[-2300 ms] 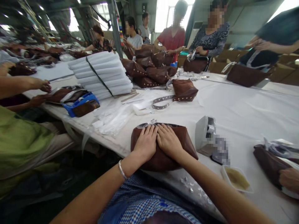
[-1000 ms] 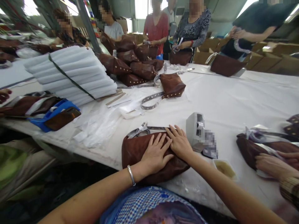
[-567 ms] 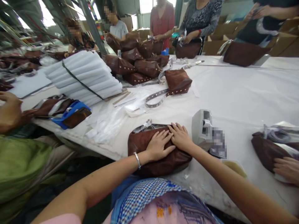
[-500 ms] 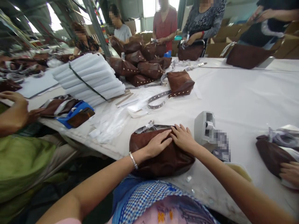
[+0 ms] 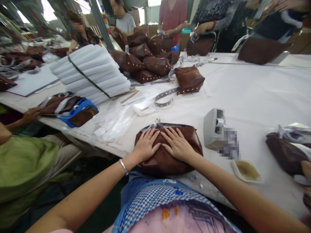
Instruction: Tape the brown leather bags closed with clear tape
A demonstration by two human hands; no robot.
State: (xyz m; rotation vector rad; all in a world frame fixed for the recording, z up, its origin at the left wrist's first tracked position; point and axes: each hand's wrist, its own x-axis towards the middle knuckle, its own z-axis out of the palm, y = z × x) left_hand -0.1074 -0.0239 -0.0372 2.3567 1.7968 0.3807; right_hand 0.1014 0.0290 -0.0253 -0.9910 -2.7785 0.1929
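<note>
A brown leather bag [image 5: 194, 142] lies flat at the near edge of the white table [image 5: 255, 94], its wrapped strap bunched at the top. My left hand [image 5: 145, 145] rests palm down on the bag's left half, fingers spread, a silver bangle on the wrist. My right hand [image 5: 176, 144] lies flat beside it on the bag's middle, fingers spread too. Both hands press on the bag and hold nothing.
A grey tape dispenser [image 5: 213, 127] stands right of the bag, a small dish of yellowish stuff [image 5: 246, 170] nearer me. A white foam-sheet stack [image 5: 92, 72], a blue tray [image 5: 77, 111], a brown bag pile [image 5: 145, 61] and another strapped bag [image 5: 188, 81] lie beyond. Several people work around the table.
My hands slid across the bag and now lie side by side on its middle, fingers spread. My view dipped and shifted slightly; the person at left lowered an arm.
</note>
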